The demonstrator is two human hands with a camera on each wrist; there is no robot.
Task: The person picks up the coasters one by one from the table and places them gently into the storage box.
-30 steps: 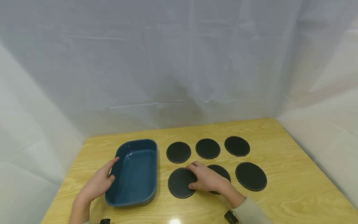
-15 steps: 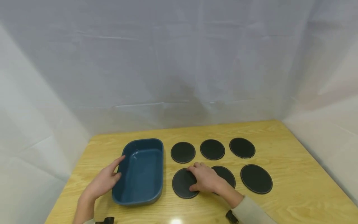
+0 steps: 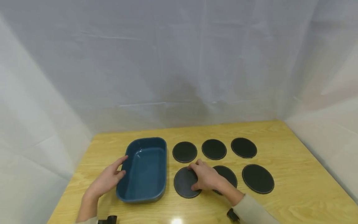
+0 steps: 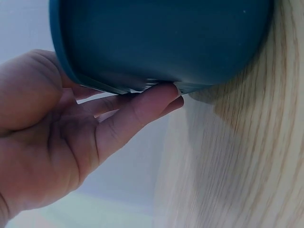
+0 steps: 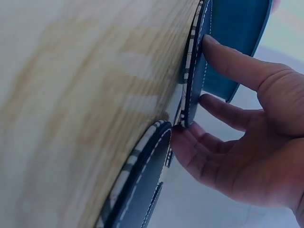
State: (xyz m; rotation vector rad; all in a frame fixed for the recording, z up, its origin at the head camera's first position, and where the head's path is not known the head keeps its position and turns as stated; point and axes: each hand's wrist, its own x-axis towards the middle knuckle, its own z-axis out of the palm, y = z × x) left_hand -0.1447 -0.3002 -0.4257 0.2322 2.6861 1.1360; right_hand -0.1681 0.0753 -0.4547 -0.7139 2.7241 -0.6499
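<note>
A deep blue rectangular baking dish (image 3: 166,165) with rounded corners stands on the left of the table. My left hand (image 3: 105,180) grips its left side, fingers against the outer wall and thumb over the rim, as the left wrist view shows of the dish (image 4: 161,42). Just right of it lies a round black coaster (image 3: 184,183) with a stitched border. My right hand (image 3: 207,177) holds this coaster by its right side. In the right wrist view, thumb and index finger touch the face of the coaster (image 5: 197,85), other fingers at its edge.
Several more black coasters lie around it: a back row with a left coaster (image 3: 185,152), a middle coaster (image 3: 214,149) and a right coaster (image 3: 244,147). In front are a partly covered coaster (image 3: 227,175) and a right one (image 3: 258,178). A pale sheet (image 3: 179,77) hangs behind.
The head view has turned slightly, shifting everything rightward. The dish stands a little closer to the coasters and farther back, my left hand moving with it. My right hand stays at the same coaster.
</note>
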